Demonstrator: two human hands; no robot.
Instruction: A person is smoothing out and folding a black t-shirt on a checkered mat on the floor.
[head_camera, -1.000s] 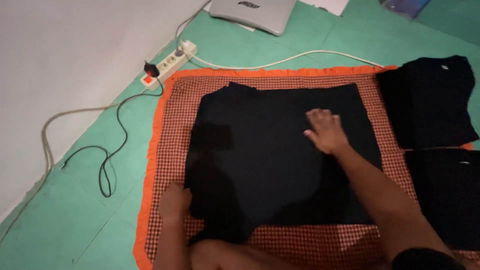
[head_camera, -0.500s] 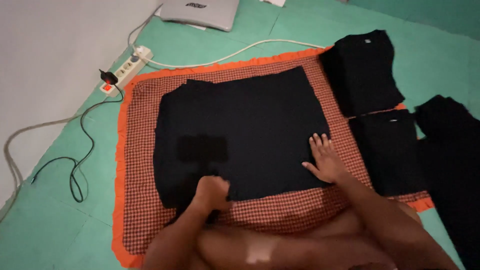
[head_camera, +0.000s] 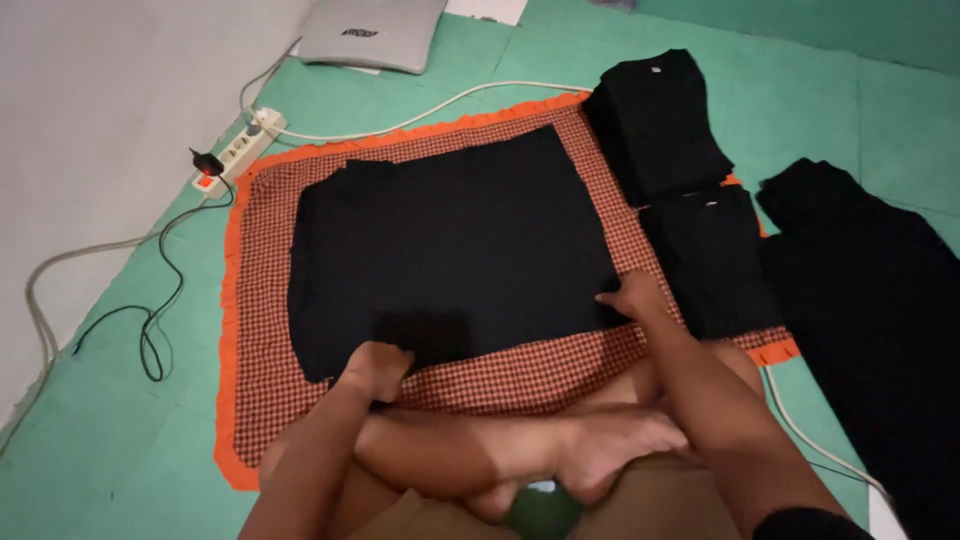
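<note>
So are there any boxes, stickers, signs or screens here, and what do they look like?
Closed laptop: flat silver-grey rectangle on the green floor at the top, with a small dark mark on its lid.
Neck label: tiny white tag on the upper folded black shirt at the right.
Neck label: tiny white tag on the lower folded black shirt.
No boxes, signs or lit screens show.

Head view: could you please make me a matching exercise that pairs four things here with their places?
Things:
1. left hand
2. right hand
3. power strip
4. grey laptop

Places:
A. top of the picture, on the green floor
B. near right corner of the black garment
C. beside the checked mat's far left corner
D. garment's near left edge

Pairs: 1-D, 2-B, 3-C, 4-A
</note>
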